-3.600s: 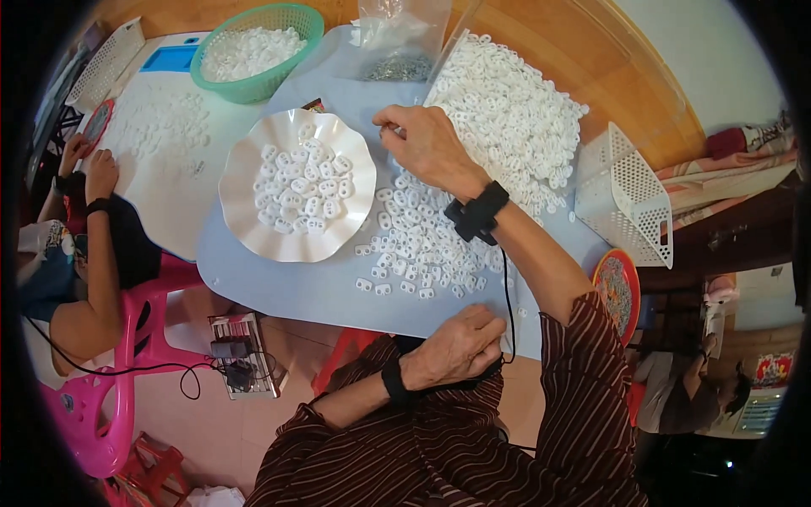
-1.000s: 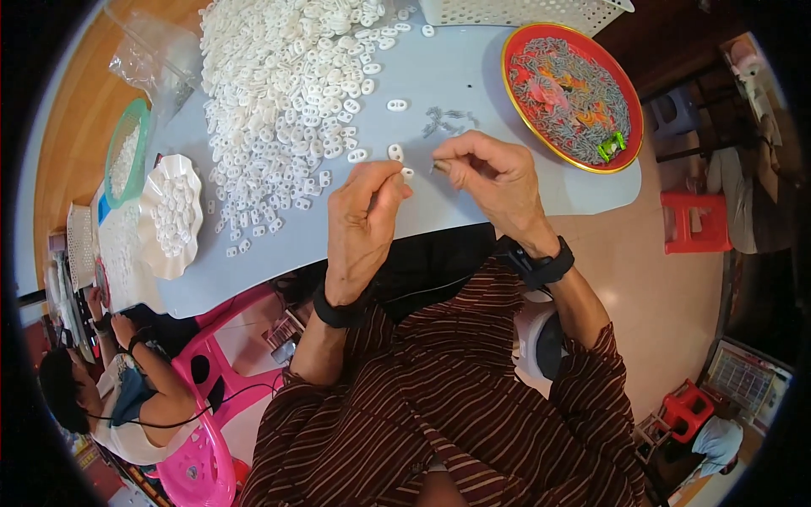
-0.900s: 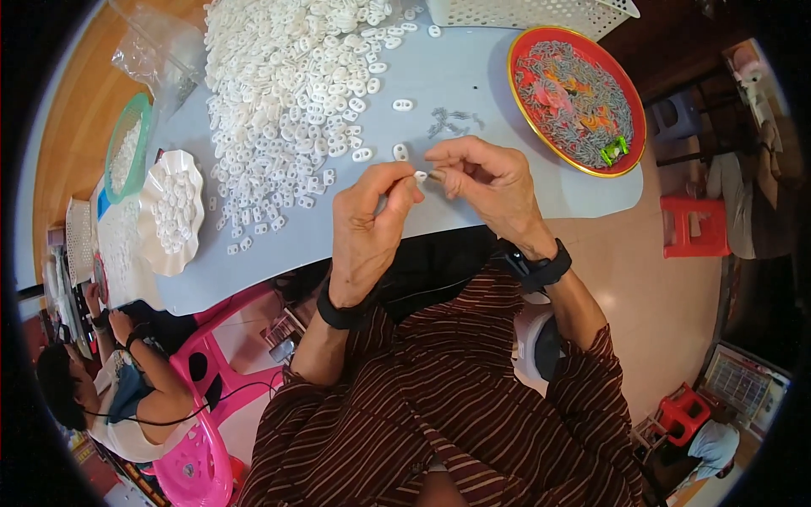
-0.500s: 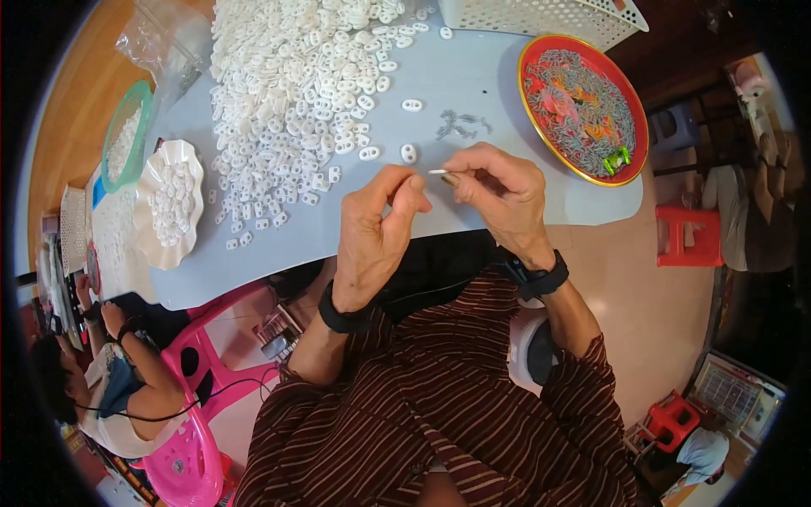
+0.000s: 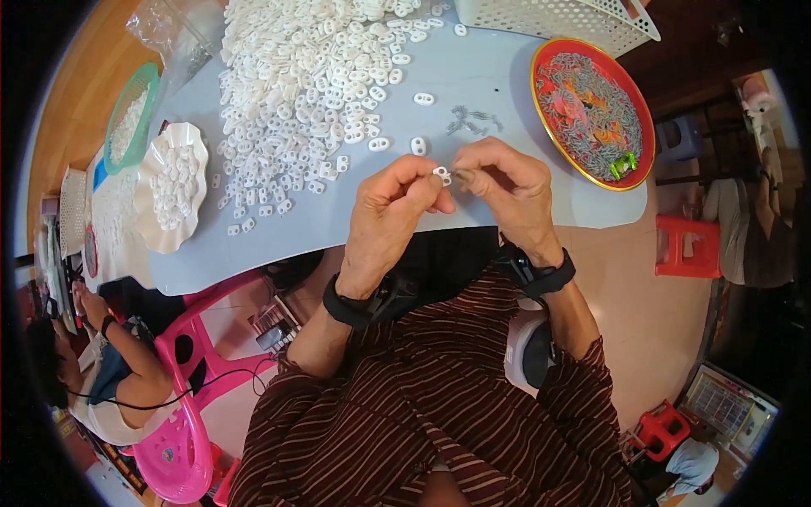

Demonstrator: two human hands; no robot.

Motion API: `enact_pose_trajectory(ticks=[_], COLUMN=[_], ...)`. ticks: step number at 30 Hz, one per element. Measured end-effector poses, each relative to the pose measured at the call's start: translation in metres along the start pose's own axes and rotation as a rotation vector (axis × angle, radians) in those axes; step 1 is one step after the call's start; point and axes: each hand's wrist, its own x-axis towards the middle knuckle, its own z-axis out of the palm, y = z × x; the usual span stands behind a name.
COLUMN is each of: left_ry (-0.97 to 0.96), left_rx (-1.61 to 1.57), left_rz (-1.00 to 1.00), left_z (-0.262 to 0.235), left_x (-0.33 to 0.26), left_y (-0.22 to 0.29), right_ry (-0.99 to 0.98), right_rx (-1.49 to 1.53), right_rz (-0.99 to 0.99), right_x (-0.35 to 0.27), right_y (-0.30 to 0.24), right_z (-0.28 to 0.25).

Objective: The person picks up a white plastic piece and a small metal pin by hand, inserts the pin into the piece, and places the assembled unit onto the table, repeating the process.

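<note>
My left hand (image 5: 390,215) pinches a small white oval plastic piece with two holes (image 5: 441,174) between thumb and fingertips. Right beside it, the thumb and fingers of my right hand (image 5: 517,188) are pressed together against the piece's edge; whatever they hold is too small to make out. Two loose white pieces (image 5: 419,146) lie just beyond my left fingers. A few small grey spring-like pieces (image 5: 473,121) are scattered on the table beyond my right hand. To the left spreads a large heap of the same white pieces (image 5: 291,106).
A red gold-rimmed tray (image 5: 639,97) of grey pieces stands at the right, before a white perforated basket (image 5: 549,19). On the left are a wavy white dish (image 5: 150,226) and a green basket (image 5: 116,139). Another person (image 5: 139,359) sits at far left by a pink chair (image 5: 173,456).
The white piece now shows its holed face between my fingers, where only its thin edge was visible. Both hands have shifted slightly right in the picture, as has the table.
</note>
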Motion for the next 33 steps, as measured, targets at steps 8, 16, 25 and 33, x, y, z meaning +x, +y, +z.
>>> enact_pose_trajectory(ticks=[8,16,25,33], left_ry=[-0.011,0.003,0.016,-0.024], left_rx=[0.076,0.128,0.171,0.278], left_rz=[-0.042,-0.03,-0.027,-0.004], left_z=[0.001,0.0013,0.0023,-0.0004], left_x=[0.0013,0.001,-0.0004,-0.003], left_y=[-0.0004,0.0001,-0.0022,-0.0047], right_ry=[0.028,0.024,0.01,0.015], right_rx=[0.038,0.097,0.075,0.041], right_rz=[0.031,0.054,0.047,0.075], right_x=[-0.0003,-0.001,-0.0016,-0.0016], right_y=[0.0007,0.0053,0.0019,0.0001], right_z=[0.0036,0.001,0.0028,0.0036])
